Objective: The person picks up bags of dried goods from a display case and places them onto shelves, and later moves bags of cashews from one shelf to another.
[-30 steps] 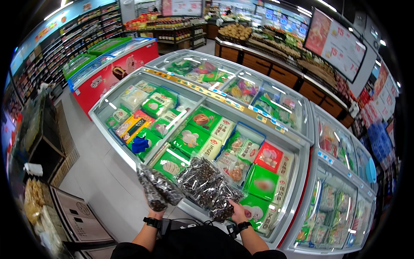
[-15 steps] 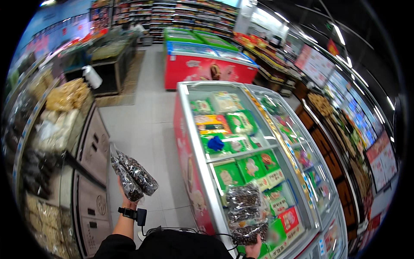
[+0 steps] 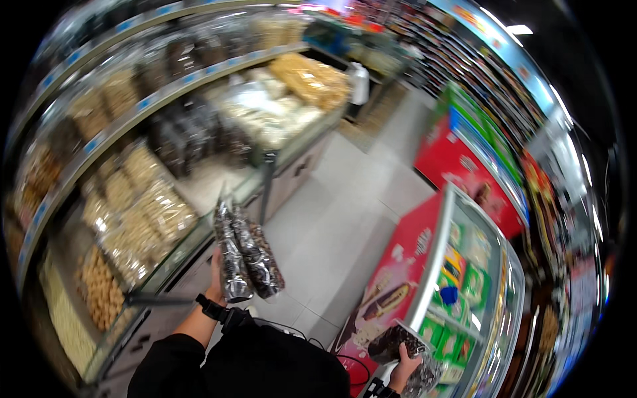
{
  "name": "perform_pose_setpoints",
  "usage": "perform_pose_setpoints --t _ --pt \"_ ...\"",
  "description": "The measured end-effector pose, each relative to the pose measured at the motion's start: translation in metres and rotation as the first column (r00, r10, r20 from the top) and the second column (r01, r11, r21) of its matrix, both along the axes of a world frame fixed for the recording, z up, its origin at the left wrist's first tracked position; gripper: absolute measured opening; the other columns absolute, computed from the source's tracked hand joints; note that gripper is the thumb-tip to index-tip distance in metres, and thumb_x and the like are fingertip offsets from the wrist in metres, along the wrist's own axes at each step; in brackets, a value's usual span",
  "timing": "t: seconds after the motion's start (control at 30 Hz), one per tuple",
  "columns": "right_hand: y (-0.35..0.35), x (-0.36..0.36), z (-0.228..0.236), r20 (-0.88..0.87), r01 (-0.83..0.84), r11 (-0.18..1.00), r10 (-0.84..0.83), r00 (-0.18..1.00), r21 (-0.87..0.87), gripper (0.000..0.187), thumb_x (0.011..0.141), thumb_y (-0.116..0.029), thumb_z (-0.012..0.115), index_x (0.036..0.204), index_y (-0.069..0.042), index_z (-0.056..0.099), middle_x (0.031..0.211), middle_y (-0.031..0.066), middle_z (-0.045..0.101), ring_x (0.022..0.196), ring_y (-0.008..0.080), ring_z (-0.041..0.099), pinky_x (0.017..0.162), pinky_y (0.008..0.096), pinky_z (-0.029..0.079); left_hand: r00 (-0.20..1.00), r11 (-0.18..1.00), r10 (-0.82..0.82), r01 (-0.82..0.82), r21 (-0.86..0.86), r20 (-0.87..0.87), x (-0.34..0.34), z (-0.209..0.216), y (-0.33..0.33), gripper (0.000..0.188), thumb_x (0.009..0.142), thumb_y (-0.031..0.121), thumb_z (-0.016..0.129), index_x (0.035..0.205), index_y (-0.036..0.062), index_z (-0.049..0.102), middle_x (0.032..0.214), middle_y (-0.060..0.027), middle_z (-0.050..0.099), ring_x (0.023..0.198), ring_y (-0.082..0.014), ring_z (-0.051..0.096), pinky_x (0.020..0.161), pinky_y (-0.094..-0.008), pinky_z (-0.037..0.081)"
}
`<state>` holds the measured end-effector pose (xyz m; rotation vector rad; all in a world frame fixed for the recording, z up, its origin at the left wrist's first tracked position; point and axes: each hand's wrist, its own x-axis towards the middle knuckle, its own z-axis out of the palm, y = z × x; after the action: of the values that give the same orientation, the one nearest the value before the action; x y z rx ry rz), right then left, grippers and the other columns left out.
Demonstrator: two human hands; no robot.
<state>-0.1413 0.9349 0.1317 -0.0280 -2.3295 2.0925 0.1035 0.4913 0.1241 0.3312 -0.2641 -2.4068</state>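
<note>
My left hand [image 3: 215, 275] is closed round clear plastic bags [image 3: 247, 255] of dark, dried pieces, perhaps dried fungus. They stand roughly upright between the shelf's glass front and the aisle floor. At the lower right, my right hand [image 3: 405, 366] grips more clear bags of the same dark dried pieces [image 3: 393, 343], by the near end of a red chest freezer [image 3: 391, 285]. Part of what the right hand holds is blurred and cut by shine on the plastic. Similar dark bags [image 3: 192, 136] sit on the shelf to my left.
Tiered shelves on the left hold pale bagged dried goods [image 3: 142, 199], loose round brown pieces [image 3: 101, 288] and yellow bagged goods [image 3: 312, 76]. Grey tiled floor [image 3: 332, 199] runs between shelf and freezer. A second red freezer [image 3: 464, 172] stands farther off.
My view has swung left toward the shelves, so the freezer now lies farther right. Both hands still hold their bags; the right-hand ones have moved from over the freezer's glass top toward its side.
</note>
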Motion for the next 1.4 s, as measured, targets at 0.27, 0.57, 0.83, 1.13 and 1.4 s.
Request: perform_pose_setpoints --t 0.27,0.57,0.83,1.13,1.4 --pt "-0.285 -0.029 0.049 -0.05 -0.654 0.74 0.667 0.743 0.156 0.027 0.069 -0.003 0.076 0.093 0.004 0.064 0.092 0.0081 0.066 0.08 0.0154 0.061 0.076 0.0278 0.049 0.801 0.926 0.377 -0.342 -0.161 0.466 0.14 0.009 0.002 0.05 0.089 0.048 0.046 0.118 0.0072 0.052 0.105 -0.0048 0.061 0.092 -0.0186 0.06 0.081 -0.0343 0.051" --pt "-0.54 0.025 0.073 -0.28 -0.826 0.44 0.891 0.356 0.352 0.017 0.071 -0.006 0.078 0.081 0.003 0.067 0.078 0.0013 0.064 0.07 0.01 0.058 0.068 0.0239 0.047 0.631 0.77 0.616 -0.609 -0.192 0.471 0.17 -0.014 0.031 0.054 0.09 0.049 0.039 0.119 0.0057 0.053 0.11 -0.0093 0.061 0.098 -0.0259 0.06 0.087 -0.04 0.049" --pt "-0.701 0.037 0.018 0.179 -0.893 0.374 0.924 0.338 -0.249 0.024 0.086 -0.021 0.068 0.097 0.0 0.062 0.078 0.0015 0.062 0.062 0.0104 0.059 0.053 0.0261 0.049 0.425 0.485 0.825 -0.871 -0.081 0.371 0.116 -0.06 -0.012 0.064 0.086 0.055 0.042 0.131 0.0081 0.045 0.121 -0.0111 0.055 0.109 -0.0269 0.054 0.092 -0.041 0.045" --pt "-0.771 0.014 -0.068 0.35 -0.877 0.113 0.934 -0.066 -0.467 0.022 0.093 -0.018 0.058 0.102 0.002 0.059 0.091 0.0076 0.064 0.079 0.0189 0.065 0.076 0.0305 0.054 0.302 0.355 0.811 -0.935 -0.011 0.502 0.053 -0.083 -0.052 0.074 0.086 0.066 0.037 0.131 0.0079 0.045 0.122 -0.0111 0.054 0.108 -0.0299 0.053 0.09 -0.0459 0.045" --pt "-0.774 0.006 -0.084 0.321 -0.808 -0.005 0.916 -0.239 -0.589 0.04 0.099 -0.015 0.045 0.133 0.005 0.04 0.123 0.0129 0.054 0.11 0.0219 0.057 0.098 0.0312 0.045 0.24 0.393 0.769 -0.909 -0.142 0.592 -0.006 0.012 -0.154 0.047 0.091 0.049 0.042 0.11 0.0077 0.056 0.095 -0.0071 0.064 0.081 -0.0196 0.063 0.067 -0.0326 0.054"
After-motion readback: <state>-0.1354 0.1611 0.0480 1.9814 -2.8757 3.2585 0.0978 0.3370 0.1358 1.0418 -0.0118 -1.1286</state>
